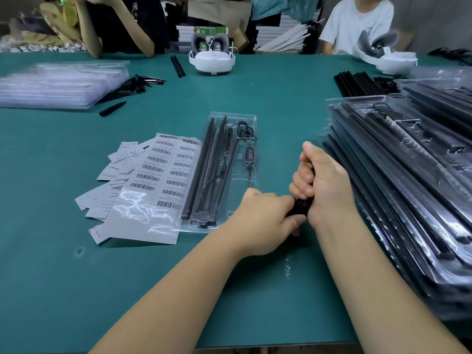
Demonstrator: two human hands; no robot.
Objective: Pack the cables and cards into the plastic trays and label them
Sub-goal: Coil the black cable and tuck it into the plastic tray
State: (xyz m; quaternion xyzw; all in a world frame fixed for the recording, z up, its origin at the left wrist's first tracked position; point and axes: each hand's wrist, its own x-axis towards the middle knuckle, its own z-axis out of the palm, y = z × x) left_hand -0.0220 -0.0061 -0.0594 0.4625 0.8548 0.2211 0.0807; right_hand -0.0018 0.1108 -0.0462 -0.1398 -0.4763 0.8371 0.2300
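Two stacks of plastic trays flank the green table (76,290): a filled stack (408,200) at right, holding black bars, and a stack of clear trays (58,83) at far left. Loose black bars (357,83) lie beyond the right stack; a white headset (212,60) sits at the far edge, a second one (393,60) at far right. Two people sit across the table, only partly in view.

One open tray (229,118) lies at centre, holding long black bars and a cable with a small controller (249,155). Just left of it, touching its edge, a sheet of barcode labels (163,172) overlaps a fan of white cards (112,175).

Both forearms reach forward from the near edge. Left hand (265,221) and right hand (324,185) meet just right of the open tray, between it and the filled stack. Fingers of both are curled round a small black thing (301,206), mostly hidden by them; what it is cannot be told. Right hand sits higher, thumb up; left hand grips from below-left
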